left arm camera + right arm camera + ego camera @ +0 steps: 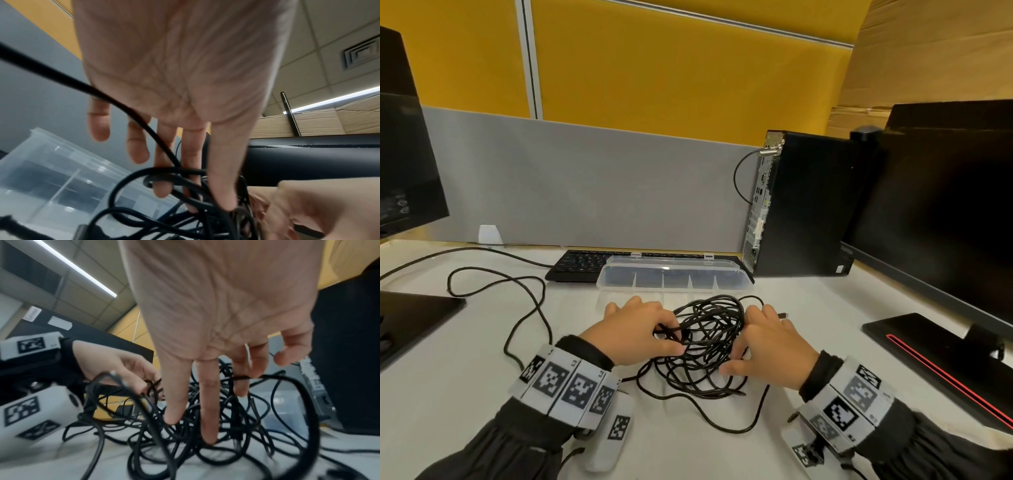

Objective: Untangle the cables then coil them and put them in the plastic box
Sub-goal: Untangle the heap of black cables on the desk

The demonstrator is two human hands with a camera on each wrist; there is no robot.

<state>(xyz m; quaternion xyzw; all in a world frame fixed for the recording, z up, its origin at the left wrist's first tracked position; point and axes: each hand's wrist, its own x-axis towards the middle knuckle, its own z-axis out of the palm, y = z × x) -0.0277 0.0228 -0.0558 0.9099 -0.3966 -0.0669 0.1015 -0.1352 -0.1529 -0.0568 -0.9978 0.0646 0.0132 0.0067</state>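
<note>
Nearest the wearer, two dark sleeves end in white wristbands printed with black square markers. From under them a single loose strand of black cable loops across the white table (465, 394) toward the body.

Just beyond the wrists lies the tangle of black cables (705, 346), a loose heap of overlapping loops resting on the table between the two hands. The left hand (635, 330) sits on the left edge of the heap. Its thumb and first fingers are bent in and pinch a strand at the pile's upper left, while the little and ring fingers stay spread out and free, past the heap. In the left wrist view one cable runs across the left palm and down between the fingers (162, 190) into the knot.

The right hand (763, 342) covers the right edge of the heap. Its fingers reach down, fairly straight, with their tips pushed in among the loops; one strand crosses the ring finger (242, 381) in the right wrist view, and the little finger is curled clear of the cables. Whether this hand actually grips a strand I cannot tell.

Just past the fingertips of both hands stands the clear plastic box (674, 277), long, lying crosswise and divided into compartments by thin walls. Right behind it lies a black keyboard (577, 265). To the right of the right hand's fingers stand a black computer tower (808, 205) and a dark monitor (945, 205).
</note>
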